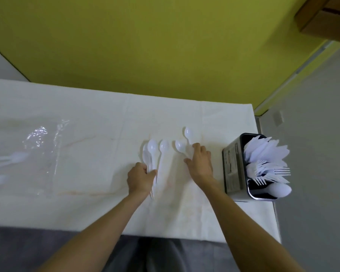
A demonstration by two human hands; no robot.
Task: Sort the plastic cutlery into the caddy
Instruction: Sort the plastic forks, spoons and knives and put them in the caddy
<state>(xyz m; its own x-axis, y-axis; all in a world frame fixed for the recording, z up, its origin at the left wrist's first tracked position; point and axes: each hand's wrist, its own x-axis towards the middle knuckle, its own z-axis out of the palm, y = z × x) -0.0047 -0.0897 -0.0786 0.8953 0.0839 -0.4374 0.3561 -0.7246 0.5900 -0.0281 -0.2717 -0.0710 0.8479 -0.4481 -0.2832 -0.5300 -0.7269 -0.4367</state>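
Several white plastic spoons lie on the white table. My left hand is closed around the handles of two spoons, bowls pointing away. A third spoon lies loose just right of them. My right hand rests flat over the handles of two more spoons, fingers spread. The dark caddy stands at the table's right edge, holding knives in the far compartment, forks in the middle and a spoon in the near one.
A clear plastic bag lies at the table's left with a few white utensils under it. A yellow-green wall rises behind the table. Grey floor lies to the right, close past the caddy.
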